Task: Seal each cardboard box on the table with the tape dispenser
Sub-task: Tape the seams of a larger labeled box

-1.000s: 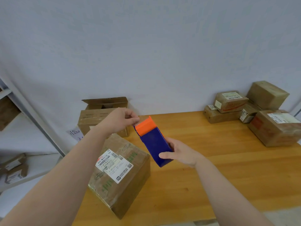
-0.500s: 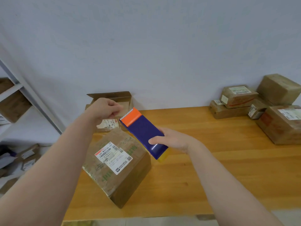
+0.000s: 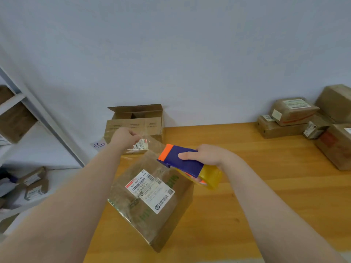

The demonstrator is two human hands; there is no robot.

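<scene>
The white label [image 3: 150,189] on the near box [image 3: 171,219] has a barcode, a square code and a line starting 642; the small print is too blurry. A small paper slip [image 3: 99,145] shows handwritten 临.

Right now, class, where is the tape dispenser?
Head view, centre: the right hand grips the tape dispenser over the far corner of the labelled box.
</scene>
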